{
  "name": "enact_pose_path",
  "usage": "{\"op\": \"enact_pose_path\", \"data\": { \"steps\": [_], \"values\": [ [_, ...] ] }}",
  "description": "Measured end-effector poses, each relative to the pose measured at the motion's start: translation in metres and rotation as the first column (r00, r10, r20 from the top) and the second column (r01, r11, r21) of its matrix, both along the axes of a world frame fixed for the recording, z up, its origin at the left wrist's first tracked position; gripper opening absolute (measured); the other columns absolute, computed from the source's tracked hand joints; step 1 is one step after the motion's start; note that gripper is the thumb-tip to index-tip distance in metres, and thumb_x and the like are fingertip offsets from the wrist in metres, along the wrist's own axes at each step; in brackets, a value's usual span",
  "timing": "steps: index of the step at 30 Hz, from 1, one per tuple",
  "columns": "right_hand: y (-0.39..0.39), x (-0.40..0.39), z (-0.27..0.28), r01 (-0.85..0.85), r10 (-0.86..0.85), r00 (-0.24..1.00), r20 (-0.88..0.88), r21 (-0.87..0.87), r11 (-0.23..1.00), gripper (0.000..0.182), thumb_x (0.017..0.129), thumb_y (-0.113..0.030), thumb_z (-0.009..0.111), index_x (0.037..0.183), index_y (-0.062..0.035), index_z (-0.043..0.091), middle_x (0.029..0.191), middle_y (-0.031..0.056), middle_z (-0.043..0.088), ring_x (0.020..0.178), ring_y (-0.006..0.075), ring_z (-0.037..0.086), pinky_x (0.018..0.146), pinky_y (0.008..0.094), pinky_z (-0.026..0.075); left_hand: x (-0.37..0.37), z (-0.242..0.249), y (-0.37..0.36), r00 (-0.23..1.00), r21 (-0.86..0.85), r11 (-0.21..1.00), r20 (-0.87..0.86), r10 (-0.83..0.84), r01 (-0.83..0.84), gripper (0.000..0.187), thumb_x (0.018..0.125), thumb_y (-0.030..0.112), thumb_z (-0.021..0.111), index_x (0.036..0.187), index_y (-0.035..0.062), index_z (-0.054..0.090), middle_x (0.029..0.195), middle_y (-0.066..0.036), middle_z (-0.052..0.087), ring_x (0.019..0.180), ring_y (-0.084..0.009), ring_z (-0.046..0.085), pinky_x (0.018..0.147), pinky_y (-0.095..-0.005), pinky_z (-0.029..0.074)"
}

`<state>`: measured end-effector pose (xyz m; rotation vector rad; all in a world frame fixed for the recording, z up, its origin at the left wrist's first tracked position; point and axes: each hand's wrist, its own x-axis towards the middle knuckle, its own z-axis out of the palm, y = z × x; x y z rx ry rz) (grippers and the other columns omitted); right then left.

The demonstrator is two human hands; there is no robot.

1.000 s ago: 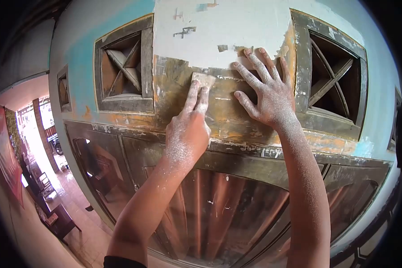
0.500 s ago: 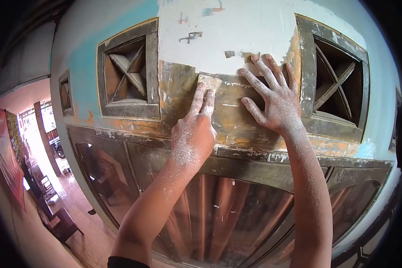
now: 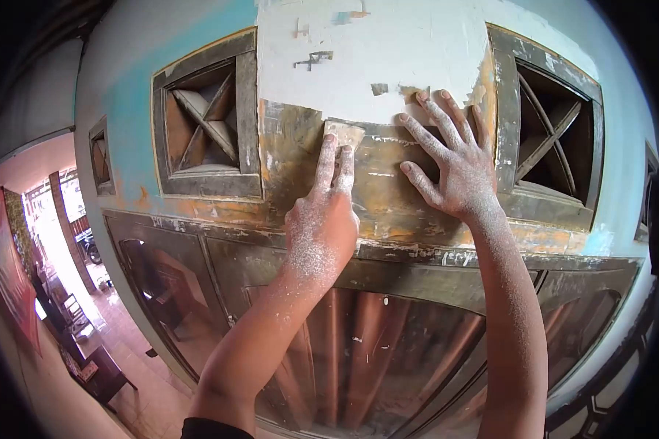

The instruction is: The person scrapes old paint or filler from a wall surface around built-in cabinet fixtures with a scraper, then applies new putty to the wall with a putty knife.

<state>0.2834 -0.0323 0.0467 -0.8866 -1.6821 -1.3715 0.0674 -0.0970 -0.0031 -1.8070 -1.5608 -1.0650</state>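
My left hand (image 3: 321, 212), dusted with white powder, is closed on a scraper (image 3: 348, 134). Its index and middle fingers stretch up along the pale, flat blade, pressing it to the wall; the handle is hidden under the hand. The blade's top edge meets the line where white coating (image 3: 307, 80) gives way to a bare brown-grey patch (image 3: 293, 135). To the right, my right hand (image 3: 458, 164) lies with fingers spread against the wall, nothing in it. Its fingertips reach the lower border of the white coating, and powder covers the hand and forearm.
Vent openings with crossed slats, one in a left frame (image 3: 209, 184) and one in a right frame (image 3: 549, 208), flank the patch. Below runs a worn wooden ledge (image 3: 417, 252) above glazed panels (image 3: 377, 351). At far left, a passage holds a dark table (image 3: 110, 377).
The view has shifted slightly. Both hands keep nearly the same places on the wall, and the scraper blade stays at the edge of the white coating.
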Motion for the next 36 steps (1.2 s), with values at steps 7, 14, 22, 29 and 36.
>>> {"op": "enact_pose_path", "data": {
  "steps": [7, 14, 22, 29, 36],
  "values": [
    [0.001, -0.001, -0.001, 0.003, -0.003, 1.0, -0.002, 0.0, 1.0, 0.065, 0.099, -0.059, 0.055, 0.159, -0.0365, 0.045, 0.17, -0.0008, 0.032, 0.16, 0.0254, 0.022, 0.131, 0.0566, 0.007, -0.006, 0.001, 0.0, 0.999, 0.012, 0.999, -0.003, -0.044, 0.044, 0.08, 0.09, 0.002, 0.058, 0.164, 0.0114, 0.03, 0.175, -0.005, 0.017, 0.094, -0.0456, 0.073, 0.083, -0.0541, 0.061],
    [-0.001, 0.0, 0.0, 0.008, -0.008, 1.0, 0.011, -0.005, 1.0, 0.065, 0.099, -0.06, 0.054, 0.159, -0.0364, 0.043, 0.171, -0.001, 0.031, 0.16, 0.0253, 0.022, 0.131, 0.057, 0.007, -0.008, 0.004, 0.003, 0.999, -0.018, 0.999, 0.043, -0.032, 0.033, 0.082, 0.088, 0.0, 0.058, 0.164, 0.0131, 0.03, 0.175, -0.004, 0.018, 0.096, -0.0469, 0.072, 0.087, -0.055, 0.06],
    [-0.004, 0.0, 0.003, 0.031, -0.031, 0.999, 0.013, -0.02, 0.999, 0.065, 0.101, -0.059, 0.053, 0.16, -0.0356, 0.042, 0.172, -0.0003, 0.029, 0.16, 0.0252, 0.02, 0.131, 0.0563, 0.008, -0.018, 0.002, 0.011, 0.995, 0.011, 0.996, 0.057, -0.088, 0.087, 0.082, 0.087, -0.001, 0.058, 0.163, 0.014, 0.033, 0.175, -0.003, 0.018, 0.095, -0.0475, 0.072, 0.085, -0.055, 0.06],
    [0.006, -0.014, 0.016, 0.101, -0.098, 0.991, -0.088, 0.034, 0.994, 0.061, 0.106, -0.053, 0.047, 0.163, -0.0332, 0.036, 0.173, -0.0018, 0.027, 0.161, 0.0235, 0.019, 0.132, 0.0529, 0.01, -0.021, -0.001, 0.012, 0.993, 0.083, 0.991, 0.052, -0.105, 0.101, 0.081, 0.088, 0.0, 0.058, 0.163, 0.014, 0.032, 0.175, -0.004, 0.019, 0.093, -0.0475, 0.072, 0.084, -0.055, 0.06],
    [0.006, -0.013, 0.015, 0.08, -0.076, 0.993, -0.086, 0.039, 0.996, 0.062, 0.105, -0.054, 0.048, 0.162, -0.0329, 0.037, 0.173, -0.0018, 0.027, 0.161, 0.0233, 0.019, 0.132, 0.0526, 0.009, -0.024, 0.0, 0.017, 0.989, 0.078, 0.991, 0.095, -0.114, 0.107, 0.076, 0.088, -0.005, 0.052, 0.16, 0.0125, 0.039, 0.172, -0.006, 0.026, 0.105, -0.0459, 0.069, 0.089, -0.0533, 0.057]
  ]
}}
